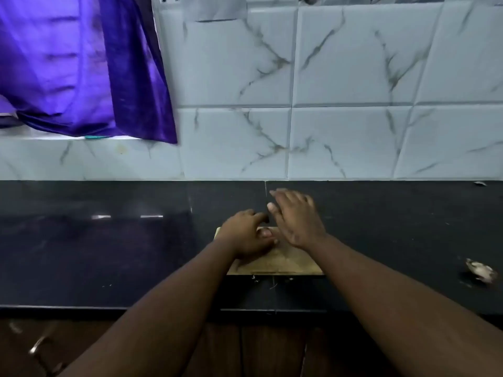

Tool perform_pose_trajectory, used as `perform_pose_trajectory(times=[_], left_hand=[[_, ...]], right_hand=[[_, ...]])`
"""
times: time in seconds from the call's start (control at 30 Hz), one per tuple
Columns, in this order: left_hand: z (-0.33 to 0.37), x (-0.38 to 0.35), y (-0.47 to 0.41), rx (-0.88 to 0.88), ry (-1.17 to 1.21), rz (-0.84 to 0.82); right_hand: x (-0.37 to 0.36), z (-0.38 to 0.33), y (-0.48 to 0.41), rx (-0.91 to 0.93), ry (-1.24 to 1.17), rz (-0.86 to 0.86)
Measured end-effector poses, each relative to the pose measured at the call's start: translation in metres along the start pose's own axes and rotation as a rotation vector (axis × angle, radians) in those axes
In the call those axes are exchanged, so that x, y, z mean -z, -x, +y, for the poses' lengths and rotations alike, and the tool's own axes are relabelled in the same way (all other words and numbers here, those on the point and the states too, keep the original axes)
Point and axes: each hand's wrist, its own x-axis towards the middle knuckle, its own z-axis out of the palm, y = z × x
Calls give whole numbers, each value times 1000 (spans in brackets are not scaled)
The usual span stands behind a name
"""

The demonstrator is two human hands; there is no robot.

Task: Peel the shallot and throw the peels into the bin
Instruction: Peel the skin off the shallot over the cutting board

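A small wooden cutting board (283, 263) lies on the black counter (109, 254) near its front edge. My left hand (246, 236) rests over the board's left part with curled fingers around a small pinkish shallot (266, 233), which shows only partly by the thumb. My right hand (296, 217) hovers just right of it, fingers spread and blurred, holding nothing. No bin is in view.
A heap of dry peels (480, 270) lies on the counter at the far right. A marbled tile wall (340, 104) rises behind the counter, and a purple curtain (81, 63) hangs at the upper left. Cabinet handles (40, 346) show below the counter edge.
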Motion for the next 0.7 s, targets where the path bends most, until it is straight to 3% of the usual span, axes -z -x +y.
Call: perform_pose_trajectory(times=[0.13, 0.3, 0.37, 0.6, 0.7], left_hand=[[2, -14, -5, 10, 157, 82], [12, -21, -2, 45, 880, 431], [20, -28, 2, 59, 945, 491], [22, -32, 8, -47, 735, 640], [23, -32, 11, -61, 805, 624]], right_hand=[[-20, 12, 8, -90, -278, -32], [-31, 16, 13, -331, -1139, 6], [-32, 13, 18, -361, -1374, 13], [-23, 25, 24, -287, -1522, 37], [-23, 23, 27, -256, -1542, 39]])
